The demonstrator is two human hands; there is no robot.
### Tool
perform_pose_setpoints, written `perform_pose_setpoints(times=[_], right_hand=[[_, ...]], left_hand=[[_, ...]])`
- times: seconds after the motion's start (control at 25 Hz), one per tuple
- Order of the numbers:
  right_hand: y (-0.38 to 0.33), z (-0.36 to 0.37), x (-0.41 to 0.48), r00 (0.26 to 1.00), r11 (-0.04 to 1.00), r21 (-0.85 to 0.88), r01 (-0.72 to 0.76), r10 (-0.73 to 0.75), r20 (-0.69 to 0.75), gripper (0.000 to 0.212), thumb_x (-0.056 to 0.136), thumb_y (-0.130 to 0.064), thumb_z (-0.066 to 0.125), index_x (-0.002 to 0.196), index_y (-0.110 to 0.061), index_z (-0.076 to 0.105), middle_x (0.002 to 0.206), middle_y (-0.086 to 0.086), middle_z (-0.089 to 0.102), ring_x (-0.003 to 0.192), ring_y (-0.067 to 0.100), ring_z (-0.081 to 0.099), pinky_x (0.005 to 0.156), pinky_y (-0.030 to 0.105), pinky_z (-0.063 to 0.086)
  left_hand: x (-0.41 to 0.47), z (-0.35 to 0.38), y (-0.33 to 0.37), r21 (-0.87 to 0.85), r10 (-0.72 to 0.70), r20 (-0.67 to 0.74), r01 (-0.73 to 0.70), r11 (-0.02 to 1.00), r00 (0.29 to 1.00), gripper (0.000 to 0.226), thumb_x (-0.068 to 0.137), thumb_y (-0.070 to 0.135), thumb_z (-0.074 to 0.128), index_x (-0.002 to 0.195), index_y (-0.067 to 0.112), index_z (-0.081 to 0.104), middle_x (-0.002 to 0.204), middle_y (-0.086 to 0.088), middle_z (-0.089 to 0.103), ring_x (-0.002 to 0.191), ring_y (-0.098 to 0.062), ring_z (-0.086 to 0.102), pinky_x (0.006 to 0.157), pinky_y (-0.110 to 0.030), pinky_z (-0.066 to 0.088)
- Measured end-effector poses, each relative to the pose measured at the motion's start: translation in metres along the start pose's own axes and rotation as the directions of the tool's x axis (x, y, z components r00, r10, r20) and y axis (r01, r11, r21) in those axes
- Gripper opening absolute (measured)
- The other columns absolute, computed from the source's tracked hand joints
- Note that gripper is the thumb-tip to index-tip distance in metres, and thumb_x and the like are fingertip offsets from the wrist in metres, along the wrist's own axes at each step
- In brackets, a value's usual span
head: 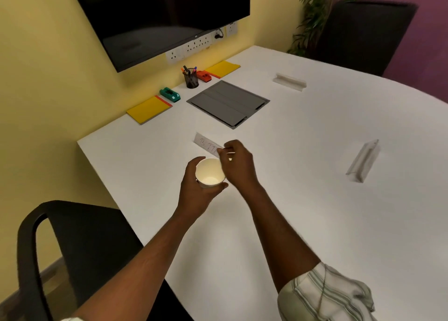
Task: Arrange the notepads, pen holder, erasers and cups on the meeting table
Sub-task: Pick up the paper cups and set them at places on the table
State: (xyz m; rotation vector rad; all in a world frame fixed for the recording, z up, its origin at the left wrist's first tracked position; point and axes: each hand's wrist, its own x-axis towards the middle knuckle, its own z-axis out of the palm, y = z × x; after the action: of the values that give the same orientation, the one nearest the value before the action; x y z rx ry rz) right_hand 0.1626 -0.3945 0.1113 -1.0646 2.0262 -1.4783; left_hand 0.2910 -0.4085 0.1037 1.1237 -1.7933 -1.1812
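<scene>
One cup (209, 173) is in hand: the left hand (196, 192) grips it round the wall, over the meeting table (303, 219) and just short of a lettered name card (204, 143). The right hand (238, 163) is curled at the cup's rim; whether it pinches anything cannot be determined. Judged done, along the wall edge: left notepad (149, 108), green eraser (170, 94), pen holder (191, 79), red eraser (203, 76), right notepad (224, 68). Outstanding: no cup stands on the table yet.

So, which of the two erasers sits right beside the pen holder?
The orange-red eraser, just right of the pen holder. The green eraser lies apart to its left, by the nearer yellow notepad.
</scene>
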Motion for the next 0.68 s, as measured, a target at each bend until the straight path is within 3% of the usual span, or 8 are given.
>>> perform_pose_setpoints(times=[0.08, 0.2, 0.28, 0.48, 0.68], right_hand=[[-0.016, -0.013, -0.03, 1.0, 1.0, 0.019, 0.019, -0.02, 0.024, 0.029, 0.093, -0.03, 0.059, 0.109, -0.007, 0.06, 0.107, 0.008, 0.068, 0.094, 0.017, 0.064, 0.075, 0.019, 0.045], [-0.032, -0.03, -0.073, 0.997, 0.998, -0.038, 0.048, -0.046, 0.055, 0.037, 0.093, -0.04, 0.056, 0.115, -0.011, 0.06, 0.112, 0.006, 0.066, 0.101, 0.019, 0.062, 0.077, 0.019, 0.043], [-0.04, -0.04, -0.102, 0.998, 0.995, -0.081, 0.05, -0.047, 0.04, 0.043, 0.092, -0.044, 0.055, 0.122, -0.013, 0.057, 0.121, 0.006, 0.063, 0.108, 0.02, 0.06, 0.08, 0.019, 0.041], [-0.07, -0.058, -0.176, 0.997, 0.987, -0.163, -0.014, 0.001, -0.08, 0.056, 0.09, -0.053, 0.054, 0.133, -0.016, 0.048, 0.134, 0.004, 0.053, 0.118, 0.019, 0.052, 0.092, 0.024, 0.039], [-0.089, -0.072, -0.25, 0.99, 0.983, -0.179, -0.045, 0.02, -0.143, 0.066, 0.086, -0.06, 0.055, 0.137, -0.02, 0.043, 0.139, -0.001, 0.047, 0.123, 0.015, 0.046, 0.092, 0.021, 0.034]], left_hand=[[-0.018, 0.004, 0.012, -0.058, 0.01, 0.013, -0.01, 0.998, 1.0, 0.075, 0.058, 0.006, 0.087, 0.121, 0.022, 0.05, 0.111, 0.012, 0.059, 0.104, -0.014, 0.059, 0.082, -0.027, 0.054], [-0.045, 0.006, 0.03, -0.12, 0.07, 0.023, -0.067, 0.99, 0.997, 0.064, 0.065, -0.001, 0.081, 0.114, 0.028, 0.052, 0.107, 0.019, 0.058, 0.096, -0.004, 0.059, 0.063, -0.007, 0.051], [-0.065, 0.003, 0.04, -0.158, 0.078, 0.043, -0.071, 0.985, 0.996, 0.058, 0.071, -0.002, 0.075, 0.115, 0.029, 0.052, 0.111, 0.013, 0.057, 0.097, -0.006, 0.057, 0.056, -0.002, 0.047], [-0.118, -0.018, 0.061, -0.169, 0.141, 0.165, -0.113, 0.979, 0.976, 0.059, 0.077, -0.002, 0.07, 0.128, 0.021, 0.05, 0.128, 0.003, 0.053, 0.115, -0.016, 0.05, 0.062, -0.006, 0.046], [-0.177, -0.043, 0.081, -0.172, 0.161, 0.29, -0.114, 0.978, 0.943, 0.057, 0.08, 0.001, 0.066, 0.126, 0.029, 0.048, 0.115, 0.012, 0.051, 0.095, -0.009, 0.054, 0.059, -0.017, 0.048]])
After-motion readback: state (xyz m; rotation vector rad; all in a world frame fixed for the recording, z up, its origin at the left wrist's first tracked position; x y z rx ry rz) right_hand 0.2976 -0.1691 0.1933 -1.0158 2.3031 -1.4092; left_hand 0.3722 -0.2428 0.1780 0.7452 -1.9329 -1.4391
